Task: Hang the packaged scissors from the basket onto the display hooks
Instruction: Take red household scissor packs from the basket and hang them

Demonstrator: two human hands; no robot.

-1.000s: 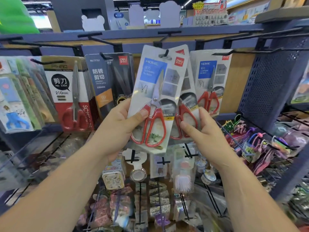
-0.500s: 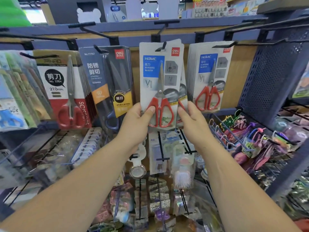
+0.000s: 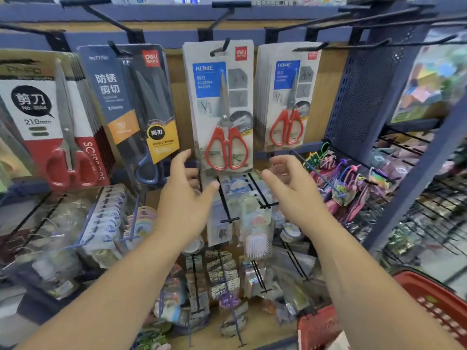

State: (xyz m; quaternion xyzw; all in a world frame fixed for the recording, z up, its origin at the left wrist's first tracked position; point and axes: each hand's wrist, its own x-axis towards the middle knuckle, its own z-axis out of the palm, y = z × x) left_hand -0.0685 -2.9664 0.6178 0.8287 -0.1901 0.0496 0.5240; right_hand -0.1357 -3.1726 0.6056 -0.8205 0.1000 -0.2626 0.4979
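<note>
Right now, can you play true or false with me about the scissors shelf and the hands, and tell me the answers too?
1. The red-handled scissors in the grey card pack with a blue HOME label hang on a black hook. True.
2. The left hand grips that pack. False: it is open just below the pack, gripping nothing.
3. The right hand holds nothing. True.
4. The red plastic basket sits at the upper left. False: it is at the lower right.
5. The black-bladed scissors with blue handles hang left of the HOME pack. True.
</note>
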